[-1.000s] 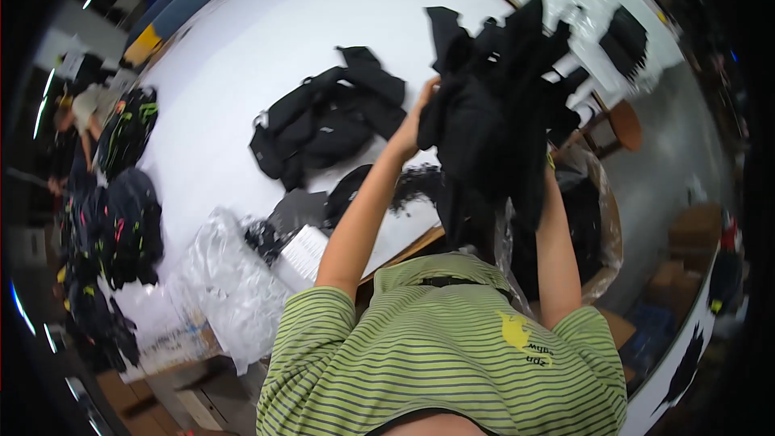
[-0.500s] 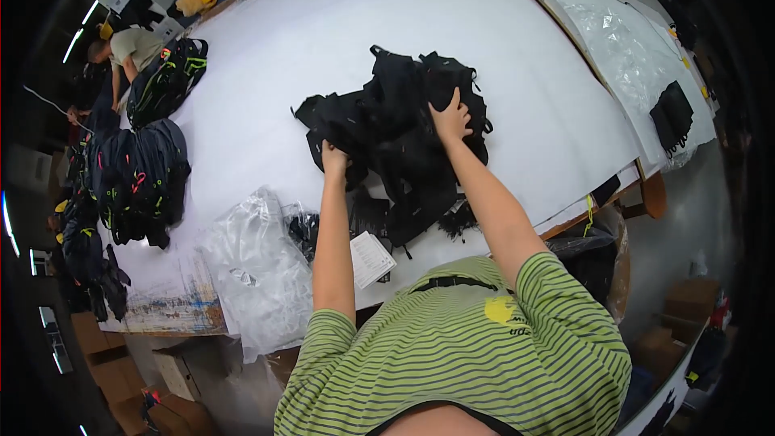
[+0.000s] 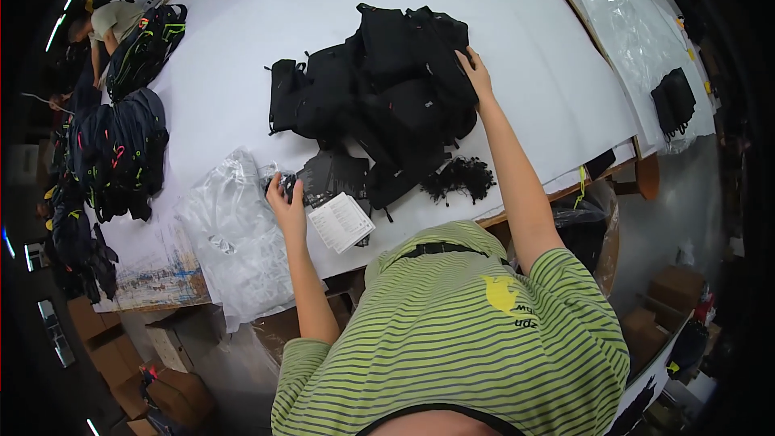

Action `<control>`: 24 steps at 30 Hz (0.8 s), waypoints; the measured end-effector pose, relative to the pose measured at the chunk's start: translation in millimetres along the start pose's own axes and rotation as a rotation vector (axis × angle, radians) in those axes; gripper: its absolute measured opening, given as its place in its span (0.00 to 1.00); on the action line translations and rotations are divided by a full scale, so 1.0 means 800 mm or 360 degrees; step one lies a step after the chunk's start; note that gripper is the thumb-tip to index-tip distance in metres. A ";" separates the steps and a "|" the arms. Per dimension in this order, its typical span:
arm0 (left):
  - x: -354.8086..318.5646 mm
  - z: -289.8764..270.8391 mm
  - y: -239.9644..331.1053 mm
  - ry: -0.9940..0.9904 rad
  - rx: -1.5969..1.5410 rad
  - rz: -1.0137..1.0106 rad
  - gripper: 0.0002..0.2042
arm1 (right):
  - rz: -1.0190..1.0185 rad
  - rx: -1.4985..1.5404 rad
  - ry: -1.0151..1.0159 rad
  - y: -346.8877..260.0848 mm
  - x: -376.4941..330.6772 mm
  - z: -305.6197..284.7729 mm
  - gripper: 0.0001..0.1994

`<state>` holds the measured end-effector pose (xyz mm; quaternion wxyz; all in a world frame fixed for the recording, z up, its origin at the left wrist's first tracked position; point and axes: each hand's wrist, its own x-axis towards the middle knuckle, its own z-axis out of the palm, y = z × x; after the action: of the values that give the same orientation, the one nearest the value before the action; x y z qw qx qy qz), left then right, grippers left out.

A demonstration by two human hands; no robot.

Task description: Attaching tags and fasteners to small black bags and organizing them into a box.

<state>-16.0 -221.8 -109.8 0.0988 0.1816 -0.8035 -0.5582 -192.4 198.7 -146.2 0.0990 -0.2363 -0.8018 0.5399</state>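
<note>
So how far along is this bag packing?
Looks early. The pile of black bags lies on the white table, the right hand resting on it. The left hand reaches small black items beside the clear plastic wrap. None of that pile looks wrapped yet.

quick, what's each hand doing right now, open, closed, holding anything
Left hand: on the small black items beside the clear plastic bags; whether its grip has closed cannot be told.
Right hand: open, flat on the black backpack pile.
</note>
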 end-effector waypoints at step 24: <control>-0.106 0.014 -0.112 0.0165 0.0846 0.0034 0.29 | 0.1333 -0.0894 0.1229 0.283 -0.093 -0.429 0.32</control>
<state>73.5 -206.0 -193.8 0.0947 0.2211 -0.9176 -0.3165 75.7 512.6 -209.3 0.0957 -0.7246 -0.6589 0.1777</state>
